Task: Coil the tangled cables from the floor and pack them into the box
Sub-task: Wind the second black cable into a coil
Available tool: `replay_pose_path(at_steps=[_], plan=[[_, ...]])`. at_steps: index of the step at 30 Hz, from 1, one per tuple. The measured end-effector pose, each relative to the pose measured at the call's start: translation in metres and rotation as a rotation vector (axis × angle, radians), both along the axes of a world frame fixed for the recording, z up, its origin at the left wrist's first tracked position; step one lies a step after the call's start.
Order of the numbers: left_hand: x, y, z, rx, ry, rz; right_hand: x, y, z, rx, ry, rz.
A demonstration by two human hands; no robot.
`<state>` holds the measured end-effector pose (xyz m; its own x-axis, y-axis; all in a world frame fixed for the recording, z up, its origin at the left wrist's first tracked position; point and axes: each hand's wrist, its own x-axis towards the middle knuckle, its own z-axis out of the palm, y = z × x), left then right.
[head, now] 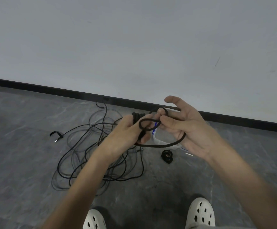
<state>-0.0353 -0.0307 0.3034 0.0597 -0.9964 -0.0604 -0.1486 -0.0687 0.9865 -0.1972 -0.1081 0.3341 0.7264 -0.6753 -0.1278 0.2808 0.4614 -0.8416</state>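
**Fig.** Head view, coiling in hand. Your left hand [127, 129] grips a bundle of turns of the thick dark cord [164, 145], fingers curled round it. Your right hand [184, 128] pinches the loose run betw. thumb & forefinger, other fingers relaxed; a small loop stands betw. the hands. Cord is held in the air, in front of the clear box [156, 140] on the floor [27, 146].

Handling (judged): light, soft, floppy; turns prob. spring apart, so clasp across all turns & feed the run close to the bundle.

Box: mostly hidden behind your hands; contents cannot be told. A small coiled cable [166, 156] lies just beside it. The thin tangled cables [84, 146] lie to the left, outside it.
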Motion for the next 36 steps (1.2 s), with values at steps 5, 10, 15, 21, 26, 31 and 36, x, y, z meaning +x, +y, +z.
replay_pose_path(at_steps=[5, 10, 15, 21, 26, 31, 36], plan=[[0.000, -0.001, 0.000, -0.037, 0.021, 0.084, -0.002, 0.003, 0.003, -0.258, 0.120, 0.109], [-0.004, -0.003, -0.002, -0.073, 0.070, 0.209, 0.010, 0.011, -0.020, -1.241, 0.595, -0.257], [-0.006, -0.003, 0.001, -0.083, 0.100, 0.277, 0.012, 0.011, -0.032, -1.566, 0.658, -0.500], [-0.007, 0.000, 0.007, -0.103, 0.119, 0.314, 0.015, 0.014, -0.017, -0.944, 0.537, -0.640], [-0.009, -0.001, 0.009, -0.114, 0.133, 0.346, 0.012, 0.006, -0.008, -0.268, 0.241, -0.568], [-0.006, -0.002, 0.007, -0.116, 0.127, 0.354, 0.007, -0.003, -0.007, 0.139, -0.004, -0.409], [-0.004, 0.000, 0.002, 0.033, 0.030, 0.184, 0.004, -0.013, -0.009, 0.238, -0.095, -0.332]])
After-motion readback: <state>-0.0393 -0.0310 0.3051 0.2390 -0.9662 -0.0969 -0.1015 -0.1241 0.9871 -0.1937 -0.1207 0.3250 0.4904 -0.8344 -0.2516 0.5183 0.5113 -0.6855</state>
